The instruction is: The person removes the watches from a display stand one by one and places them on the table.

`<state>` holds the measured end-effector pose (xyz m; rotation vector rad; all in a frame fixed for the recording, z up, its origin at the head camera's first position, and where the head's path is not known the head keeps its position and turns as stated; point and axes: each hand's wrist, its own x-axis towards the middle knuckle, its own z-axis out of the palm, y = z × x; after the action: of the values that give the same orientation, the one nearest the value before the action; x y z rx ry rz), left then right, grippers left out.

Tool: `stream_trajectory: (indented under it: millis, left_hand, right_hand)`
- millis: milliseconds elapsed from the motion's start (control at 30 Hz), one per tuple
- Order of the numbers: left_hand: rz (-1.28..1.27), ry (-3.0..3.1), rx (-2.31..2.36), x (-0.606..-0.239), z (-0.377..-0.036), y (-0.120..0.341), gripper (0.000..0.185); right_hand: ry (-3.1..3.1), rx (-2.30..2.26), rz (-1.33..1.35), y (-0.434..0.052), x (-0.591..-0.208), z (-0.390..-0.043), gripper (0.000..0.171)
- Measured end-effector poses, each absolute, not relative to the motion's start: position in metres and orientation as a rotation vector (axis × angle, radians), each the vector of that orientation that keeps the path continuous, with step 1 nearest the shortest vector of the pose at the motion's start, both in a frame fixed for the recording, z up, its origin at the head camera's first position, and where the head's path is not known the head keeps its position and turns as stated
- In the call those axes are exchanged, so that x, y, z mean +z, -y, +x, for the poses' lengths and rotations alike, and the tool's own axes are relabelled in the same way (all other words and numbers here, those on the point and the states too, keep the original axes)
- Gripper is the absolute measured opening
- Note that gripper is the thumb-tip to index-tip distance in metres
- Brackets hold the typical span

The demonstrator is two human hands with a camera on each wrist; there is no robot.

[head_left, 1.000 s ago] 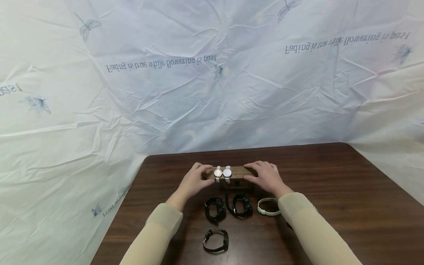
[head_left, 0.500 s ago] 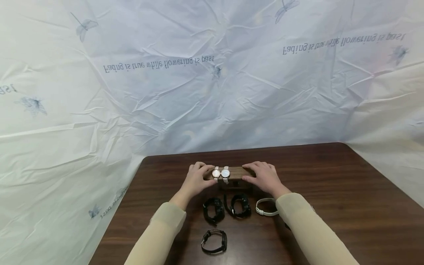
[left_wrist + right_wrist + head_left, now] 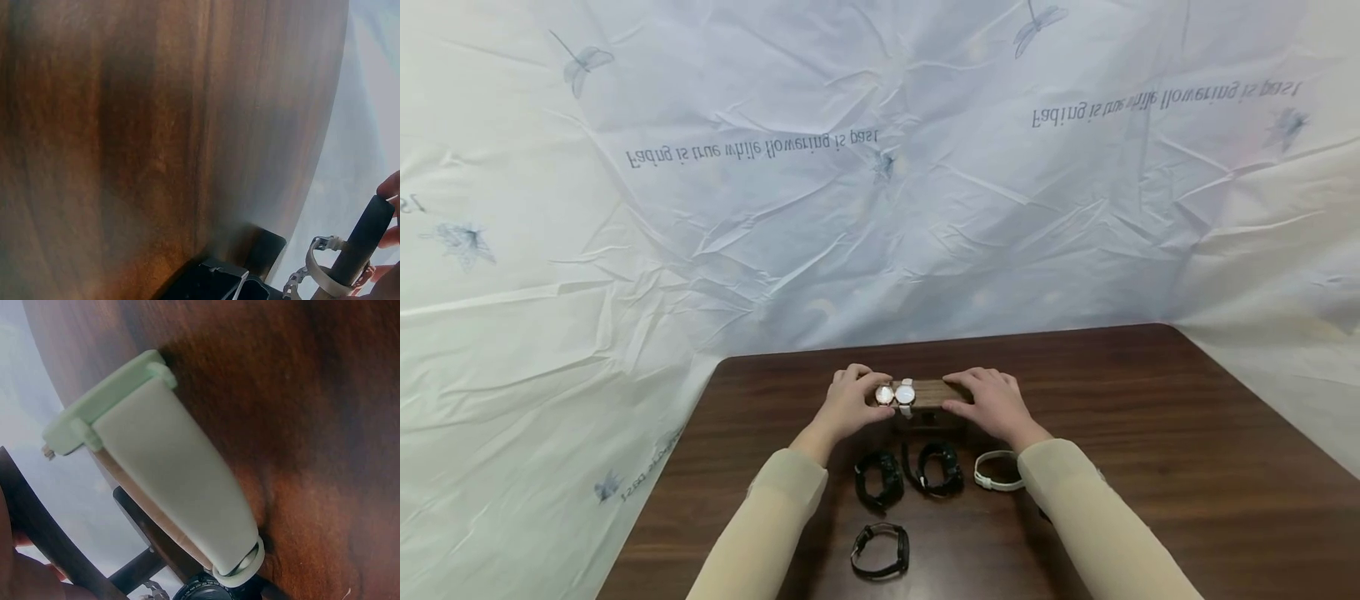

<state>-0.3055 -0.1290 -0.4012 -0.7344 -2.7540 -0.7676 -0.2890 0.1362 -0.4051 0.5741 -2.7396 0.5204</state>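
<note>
Just below the middle of the head view, both hands meet on a small wooden watch stand (image 3: 931, 393) that stands on the dark brown worktop (image 3: 1150, 433), its bar running left to right. The left hand (image 3: 848, 407) has its fingers curled around the left end of the bar, with the thumb in front, touching the nearer of two white-strapped watches (image 3: 895, 395) that sit side by side on the bar, faces up. The right hand (image 3: 990, 403) grasps the right end of the bar, fingers over the top and thumb along the front edge. Both forearms wear pale beige sleeves (image 3: 1097, 525) that run down to the bottom of the frame. Lower in the frame, in front of the stand, lie two black watches (image 3: 880, 481) with their straps looped, side by side but apart, and to their right a white watch (image 3: 997, 470) lies just beside the right sleeve. Lower still, near the bottom centre, another black watch (image 3: 880, 551) lies alone. In the left wrist view the bar (image 3: 364, 240) shows at lower right with a white strap (image 3: 325, 278) wrapped around it and fingertips (image 3: 390, 185) at its end. The right wrist view shows the white watch's strap (image 3: 169, 475) lying on the wood, filling the centre of the frame. A crumpled white sheet (image 3: 880, 167) printed with dragonflies and text fills the upper part of the head view.
</note>
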Motion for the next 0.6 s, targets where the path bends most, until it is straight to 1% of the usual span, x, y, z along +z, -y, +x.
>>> stream_trajectory:
  millis: [600]
  left_hand:
    - [-0.743, 2.770, -0.783, -0.4058, -0.3100, 0.1379, 0.046]
  right_hand:
    - [2.736, 0.513, 0.584, -0.1369, -0.4074, -0.2923, 0.052]
